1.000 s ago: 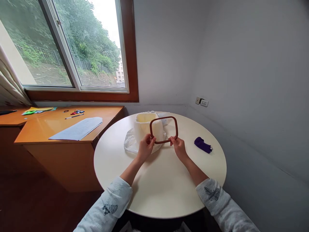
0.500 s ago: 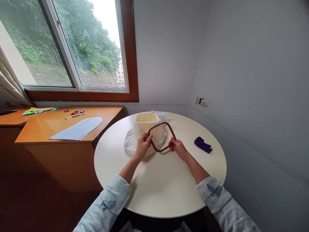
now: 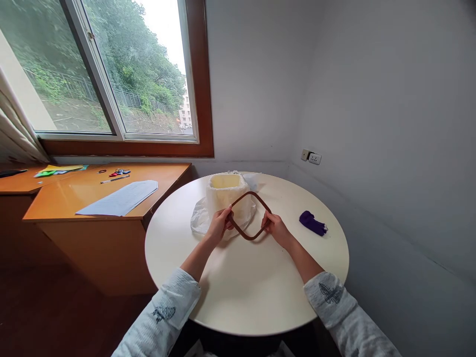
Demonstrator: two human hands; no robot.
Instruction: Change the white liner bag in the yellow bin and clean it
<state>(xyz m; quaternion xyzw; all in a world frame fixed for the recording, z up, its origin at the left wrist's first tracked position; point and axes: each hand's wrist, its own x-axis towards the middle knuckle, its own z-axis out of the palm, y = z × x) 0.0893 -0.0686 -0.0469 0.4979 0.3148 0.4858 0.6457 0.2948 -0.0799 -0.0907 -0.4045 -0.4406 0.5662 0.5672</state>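
Note:
A brown rounded-square bin ring [image 3: 252, 238] is held up above the table, turned so that one corner points toward me. My left hand [image 3: 218, 227] is closed on its left corner, thumb on top. At the opposite corner my right hand [image 3: 277, 230] pinches it between thumb and fingers. Just behind the ring stands a pale yellowish bin [image 3: 225, 181], its mouth covered over the rim by a translucent white plastic bag [image 3: 212, 202]. The bag's loose edge spreads around the bin's base, and the ring partly overlaps the bin in view.
The round white table [image 3: 256, 292] carries a dark purple cloth item [image 3: 312, 223] at right. To the left, a wooden desk [image 3: 163, 178] holds papers [image 3: 121, 198], a pen [image 3: 114, 179] and small coloured objects. Walls rise behind and to the right.
The ring has turned slightly and its near corner has dropped a little toward me. My left hand has shifted slightly left; both hands keep hold of it. The bin has not moved.

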